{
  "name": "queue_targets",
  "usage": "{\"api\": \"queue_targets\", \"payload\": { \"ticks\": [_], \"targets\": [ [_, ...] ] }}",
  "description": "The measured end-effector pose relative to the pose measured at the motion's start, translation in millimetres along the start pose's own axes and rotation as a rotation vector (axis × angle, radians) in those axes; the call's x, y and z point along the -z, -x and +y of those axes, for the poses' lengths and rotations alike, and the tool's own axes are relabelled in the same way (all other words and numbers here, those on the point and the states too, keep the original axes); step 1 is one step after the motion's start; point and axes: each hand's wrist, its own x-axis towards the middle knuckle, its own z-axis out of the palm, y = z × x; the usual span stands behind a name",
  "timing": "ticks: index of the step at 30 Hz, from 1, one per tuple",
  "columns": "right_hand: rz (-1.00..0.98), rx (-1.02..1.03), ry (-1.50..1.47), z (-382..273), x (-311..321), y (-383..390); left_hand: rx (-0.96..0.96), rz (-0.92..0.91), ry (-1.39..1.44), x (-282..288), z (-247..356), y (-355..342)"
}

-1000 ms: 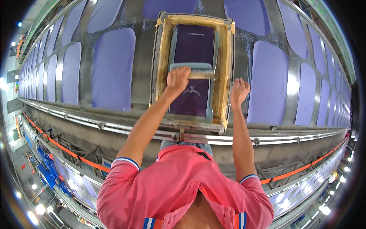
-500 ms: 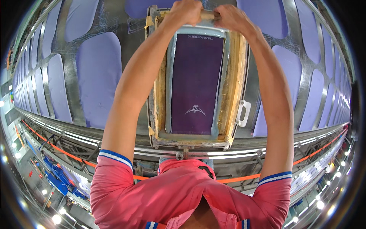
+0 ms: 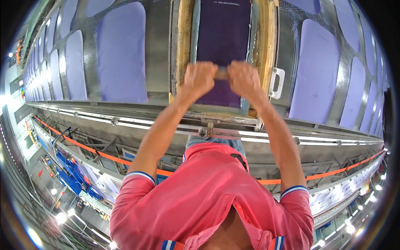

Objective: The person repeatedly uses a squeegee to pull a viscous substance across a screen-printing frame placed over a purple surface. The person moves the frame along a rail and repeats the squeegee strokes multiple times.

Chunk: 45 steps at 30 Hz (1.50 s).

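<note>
Both my hands are closed around a squeegee (image 3: 222, 74) lying crosswise over a printing screen. My left hand (image 3: 201, 78) grips its left end and my right hand (image 3: 243, 79) its right end. Between them a short length of the handle shows; the blade is hidden under my hands. The screen's wooden frame (image 3: 268, 46) has yellowed, stained sides. Its dark purple mesh (image 3: 223, 35) carries small light lettering near the far end. My hands are over the near part of the mesh.
Purple fabric panels (image 3: 122, 54) lie in rows along the long metal table, with another large panel (image 3: 314, 71) to the right. A white handle (image 3: 276, 83) sticks out beside the frame. A metal rail (image 3: 266, 135) and an orange strip (image 3: 275, 181) run along the near side.
Both hands have pulled the squeegee from the screen's far end toward me, to its near part. My elbows are more bent, and the view has shifted so the frame's far end is cut off.
</note>
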Motion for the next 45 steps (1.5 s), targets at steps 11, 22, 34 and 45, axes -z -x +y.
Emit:
{"api": "queue_targets", "payload": {
  "ticks": [11,22,34,45],
  "targets": [
    [-0.084,-0.086,-0.156,2,8,7,0.021,-0.128,0.021,14,6,-1],
    [-0.117,-0.142,0.074,169,97,-270,0.025,0.047,-0.161,113,-73,-306],
    [0.008,0.025,0.050,58,15,-80,-0.034,0.045,-0.071,36,-21,-91],
    [-0.122,-0.015,-0.156,-36,-22,67,0.101,-0.259,0.035,1,28,70]
  ]
}}
